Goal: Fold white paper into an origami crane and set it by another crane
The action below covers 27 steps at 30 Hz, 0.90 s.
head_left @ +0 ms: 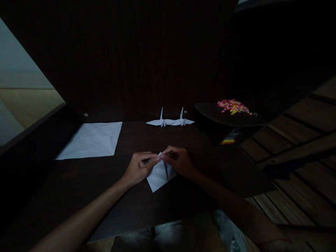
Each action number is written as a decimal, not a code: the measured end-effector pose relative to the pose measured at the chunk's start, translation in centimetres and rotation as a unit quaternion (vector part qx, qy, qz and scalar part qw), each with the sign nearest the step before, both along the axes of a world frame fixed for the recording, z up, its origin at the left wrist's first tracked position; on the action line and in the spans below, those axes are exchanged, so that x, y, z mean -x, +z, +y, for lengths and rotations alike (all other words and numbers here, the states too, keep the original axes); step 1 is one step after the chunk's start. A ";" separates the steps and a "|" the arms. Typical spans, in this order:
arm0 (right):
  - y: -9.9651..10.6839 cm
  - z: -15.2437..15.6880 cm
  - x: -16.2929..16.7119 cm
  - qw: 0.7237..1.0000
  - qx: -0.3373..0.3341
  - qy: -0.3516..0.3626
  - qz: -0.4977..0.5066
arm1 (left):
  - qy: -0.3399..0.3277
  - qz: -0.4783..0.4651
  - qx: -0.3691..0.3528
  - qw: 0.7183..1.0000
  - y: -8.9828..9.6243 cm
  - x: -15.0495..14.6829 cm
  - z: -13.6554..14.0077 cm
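Forearms come in low. Left hand (pixel 138 168) and right hand (pixel 180 161) both pinch the top corner of a folded white paper (pixel 159 176), fingertips meeting there. The paper hangs below the fingers, long axis toward the camera. Beyond the fingers: two paper cranes (pixel 170 121); far left, a creased sheet (pixel 91 140).

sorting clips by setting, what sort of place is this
Probably a home desk or craft corner in a dim room: a dark wooden table against a wall, two finished paper cranes, a creased sheet, and both hands folding white paper.
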State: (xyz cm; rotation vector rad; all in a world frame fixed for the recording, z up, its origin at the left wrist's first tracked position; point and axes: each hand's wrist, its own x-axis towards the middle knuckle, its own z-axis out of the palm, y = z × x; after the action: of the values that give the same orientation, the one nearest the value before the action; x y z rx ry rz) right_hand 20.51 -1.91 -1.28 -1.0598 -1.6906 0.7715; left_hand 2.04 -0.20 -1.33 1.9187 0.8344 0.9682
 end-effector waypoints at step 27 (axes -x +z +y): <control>0.1 0.1 0.0 0.991 0.100 -0.010 0.090 | 0.054 -0.052 -0.081 0.994 0.0 -0.5 -0.2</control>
State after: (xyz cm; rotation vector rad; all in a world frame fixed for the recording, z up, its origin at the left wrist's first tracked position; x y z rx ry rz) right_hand 20.54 -1.82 -1.20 -1.1074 -1.4706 1.0089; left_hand 2.52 -0.36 -1.32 1.9565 0.8264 1.2239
